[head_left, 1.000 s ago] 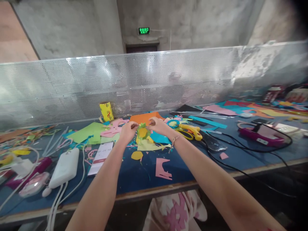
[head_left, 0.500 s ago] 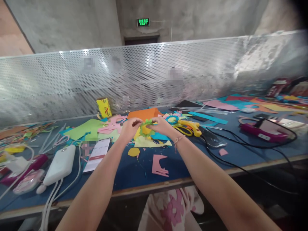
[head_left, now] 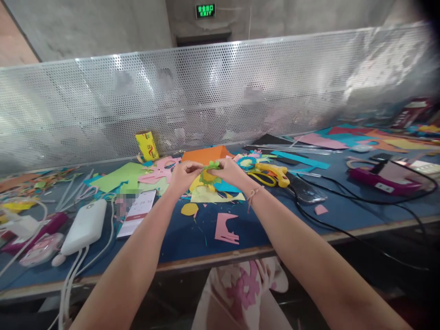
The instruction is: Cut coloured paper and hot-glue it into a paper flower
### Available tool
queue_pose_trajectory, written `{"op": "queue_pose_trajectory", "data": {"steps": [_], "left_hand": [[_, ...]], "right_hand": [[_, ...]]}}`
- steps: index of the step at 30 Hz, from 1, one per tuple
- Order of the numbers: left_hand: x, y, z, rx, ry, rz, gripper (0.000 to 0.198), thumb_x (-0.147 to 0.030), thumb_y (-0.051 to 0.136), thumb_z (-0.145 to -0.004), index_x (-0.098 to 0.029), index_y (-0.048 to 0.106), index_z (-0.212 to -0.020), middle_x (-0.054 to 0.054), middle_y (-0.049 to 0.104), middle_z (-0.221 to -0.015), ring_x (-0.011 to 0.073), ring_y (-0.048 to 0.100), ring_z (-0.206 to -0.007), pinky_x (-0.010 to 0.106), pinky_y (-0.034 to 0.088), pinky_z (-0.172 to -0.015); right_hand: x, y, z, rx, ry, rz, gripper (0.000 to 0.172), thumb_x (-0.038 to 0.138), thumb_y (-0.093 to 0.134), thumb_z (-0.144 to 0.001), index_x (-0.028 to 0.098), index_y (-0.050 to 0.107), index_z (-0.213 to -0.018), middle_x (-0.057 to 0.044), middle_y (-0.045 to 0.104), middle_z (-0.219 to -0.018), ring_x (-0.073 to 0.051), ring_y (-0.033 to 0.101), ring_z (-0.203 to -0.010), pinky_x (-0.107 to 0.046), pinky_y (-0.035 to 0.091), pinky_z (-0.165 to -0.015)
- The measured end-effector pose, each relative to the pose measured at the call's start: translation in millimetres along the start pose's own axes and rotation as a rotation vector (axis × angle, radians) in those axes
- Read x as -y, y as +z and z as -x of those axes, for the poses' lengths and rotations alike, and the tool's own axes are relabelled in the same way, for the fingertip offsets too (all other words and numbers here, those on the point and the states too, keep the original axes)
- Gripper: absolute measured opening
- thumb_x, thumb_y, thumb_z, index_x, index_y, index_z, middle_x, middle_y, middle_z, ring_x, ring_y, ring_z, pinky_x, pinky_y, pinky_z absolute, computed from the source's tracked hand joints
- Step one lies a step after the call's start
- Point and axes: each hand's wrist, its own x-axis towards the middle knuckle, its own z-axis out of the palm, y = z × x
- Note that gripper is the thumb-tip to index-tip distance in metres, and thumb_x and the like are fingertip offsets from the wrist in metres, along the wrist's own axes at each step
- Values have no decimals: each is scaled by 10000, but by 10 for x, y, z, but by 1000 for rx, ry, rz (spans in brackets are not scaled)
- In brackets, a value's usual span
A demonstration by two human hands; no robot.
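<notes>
Over the middle of the blue table, a green and yellow paper flower (head_left: 210, 177) is held up between both hands. My left hand (head_left: 184, 177) pinches its left edge with thumb and fingertips. On the opposite edge, my right hand (head_left: 231, 174) has its fingers closed on the flower, hiding part of it. Beneath lies a pale yellow paper sheet (head_left: 216, 197) with small scraps around it. Nearer to me are a yellow paper disc (head_left: 189, 209) and a pink paper cut-out (head_left: 225, 229).
A phone (head_left: 139, 213) and a white power bank (head_left: 85, 226) with cables lie left. To the right are a yellow-handled tool (head_left: 275, 172), black cables (head_left: 305, 217) and a purple box (head_left: 385, 181). A perforated metal screen (head_left: 206, 105) stands behind the table.
The paper flower has been tilted, showing less of its yellow centre, while both hands keep hold of it. My view has dipped slightly.
</notes>
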Motion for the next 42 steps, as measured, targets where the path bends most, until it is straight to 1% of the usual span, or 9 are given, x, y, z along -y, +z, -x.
{"op": "queue_pose_trajectory", "data": {"steps": [4,7,10,17,22,29,34,39,42], "left_hand": [[50,0,-16,-1,-33,52,96,-200,638,-661,-142,686,-719,56,669,-712,140,588,-667,287,459,-683],[119,4,-33,-19,-62,124,130,-218,661,-644,-143,680,-748,44,657,-694,123,568,-633,272,443,-649],[162,13,-45,-17,-79,198,140,-233,686,-621,-141,673,-725,41,650,-687,116,559,-630,268,433,-650],[153,17,-41,-23,-121,275,152,-239,728,-570,-144,677,-677,25,630,-641,103,525,-592,263,404,-618],[102,21,-21,1,-233,390,144,-211,734,-554,-132,670,-656,-4,577,-557,66,455,-503,236,359,-539],[5,13,13,87,-402,560,161,-184,724,-577,-111,651,-700,39,635,-675,99,557,-601,249,422,-595],[18,20,15,52,-411,583,132,-158,692,-607,-104,649,-719,41,643,-675,96,562,-590,243,431,-582],[19,21,11,54,-417,600,155,-135,695,-593,-103,666,-742,66,664,-742,112,585,-632,283,458,-649],[23,16,5,37,-429,593,158,-138,701,-585,-106,675,-738,65,663,-738,110,584,-625,289,461,-652]], "right_hand": [[8,18,17,-9,12,-15,291,332,547,-685,170,376,-515,62,301,-491,-52,265,-474,-235,188,-471],[10,29,25,-31,50,-43,283,361,554,-681,163,423,-528,64,304,-485,-51,263,-467,-234,193,-468],[16,34,25,-67,73,-60,292,344,568,-673,159,418,-505,69,291,-470,-46,255,-467,-232,208,-482],[26,37,22,-37,96,-115,270,342,586,-676,153,475,-519,68,318,-467,-48,264,-464,-238,236,-490],[3,57,16,-20,86,-170,230,327,589,-681,155,519,-545,60,356,-483,-55,297,-476,-241,295,-519],[-115,119,-18,-48,80,-281,224,370,626,-659,168,569,-580,27,447,-505,-100,436,-534,-244,368,-528],[-111,122,-17,-40,100,-303,214,380,639,-656,172,601,-623,18,487,-518,-113,467,-556,-246,393,-531],[-71,108,-5,-18,114,-301,204,371,638,-668,171,608,-640,3,519,-538,-124,481,-571,-252,400,-532],[-41,94,4,1,97,-314,225,390,635,-673,167,608,-653,-2,535,-568,-117,483,-576,-248,395,-538]]}}
